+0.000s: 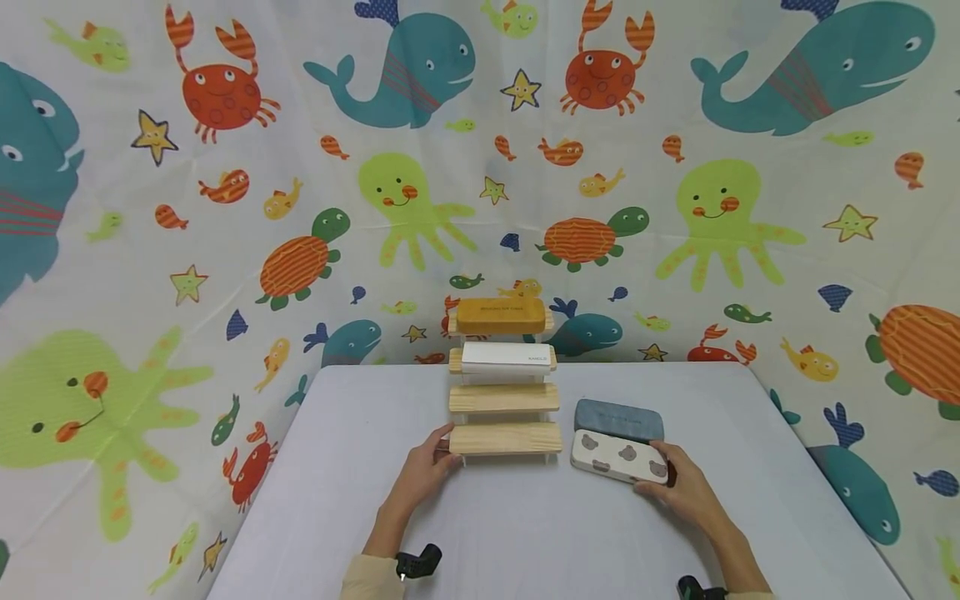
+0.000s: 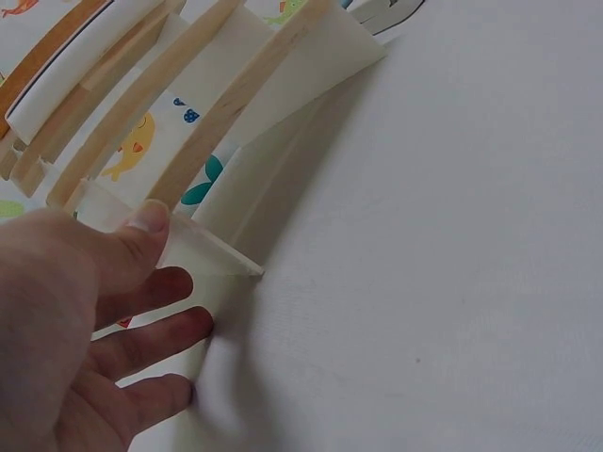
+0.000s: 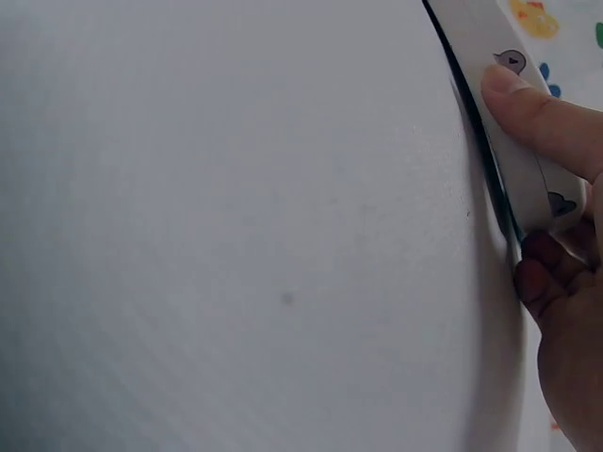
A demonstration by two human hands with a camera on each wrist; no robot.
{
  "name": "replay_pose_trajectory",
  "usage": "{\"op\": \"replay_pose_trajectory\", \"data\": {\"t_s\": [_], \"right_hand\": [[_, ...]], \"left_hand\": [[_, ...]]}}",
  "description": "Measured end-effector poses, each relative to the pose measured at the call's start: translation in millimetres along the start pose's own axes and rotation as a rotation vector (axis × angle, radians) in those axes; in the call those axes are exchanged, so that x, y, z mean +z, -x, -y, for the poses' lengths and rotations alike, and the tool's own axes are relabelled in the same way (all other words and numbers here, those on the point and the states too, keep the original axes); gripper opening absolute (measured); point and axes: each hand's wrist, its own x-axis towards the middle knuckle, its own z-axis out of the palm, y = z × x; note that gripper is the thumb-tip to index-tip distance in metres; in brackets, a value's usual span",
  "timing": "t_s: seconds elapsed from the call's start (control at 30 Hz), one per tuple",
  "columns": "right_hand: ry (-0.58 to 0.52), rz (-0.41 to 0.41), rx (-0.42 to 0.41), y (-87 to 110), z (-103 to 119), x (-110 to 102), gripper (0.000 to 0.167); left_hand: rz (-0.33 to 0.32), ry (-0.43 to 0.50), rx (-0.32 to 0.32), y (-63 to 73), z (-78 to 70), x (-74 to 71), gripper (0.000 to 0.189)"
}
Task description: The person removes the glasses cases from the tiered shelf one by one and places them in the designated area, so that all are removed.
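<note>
Backed by a white cloth (image 1: 480, 225) printed with teal whales (image 1: 431, 62), red crabs (image 1: 600, 79), green octopuses (image 1: 408, 196), orange turtles (image 1: 577, 240) and yellow stars (image 1: 521, 89), wrapping round both sides of a white table (image 1: 510, 525). Lit softly, dimmer in wrist views.

The right fingers (image 1: 672, 452) partly hide one end of the patterned case (image 1: 617, 455).

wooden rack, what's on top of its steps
On the wooden rack, a mustard-yellow case sits on the top step and a white case on the one below; the two lower steps hold no case. The wood directly under both cases is hidden.
</note>
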Motion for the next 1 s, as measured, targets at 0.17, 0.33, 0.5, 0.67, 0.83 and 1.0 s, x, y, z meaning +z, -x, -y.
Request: {"op": "replay_pose_trajectory", "data": {"t_s": [0.17, 0.33, 0.5, 0.67, 0.83, 1.0], "right_hand": [[0.005, 0.035, 0.008, -2.1, -1.4, -2.3, 0.091], [0.016, 0.068, 0.022, -5.1, -1.8, -3.3, 0.092], [0.03, 0.087, 0.015, -7.1, -1.1, -4.7, 0.091], [0.056, 0.082, 0.034, -8.7, -1.3, -5.6, 0.09], [0.055, 0.075, 0.048, -9.5, -0.7, -6.8, 0.092], [0.039, 0.073, 0.065, -9.2, 1.2, -8.3, 0.093]], "left_hand": [[-0.001, 0.007, 0.014, 0.1, 0.7, -0.3, 0.056], [-0.002, 0.012, 0.024, 0.2, 1.6, -0.1, 0.057], [0.0, 0.012, 0.014, 0.5, 1.4, -0.1, 0.057], [-0.002, 0.006, 0.013, 1.1, 1.0, -0.8, 0.056], [-0.01, -0.007, 0.013, 1.2, 0.2, -1.4, 0.056], [-0.015, -0.008, 0.02, 1.6, 1.1, -1.3, 0.055]]}}
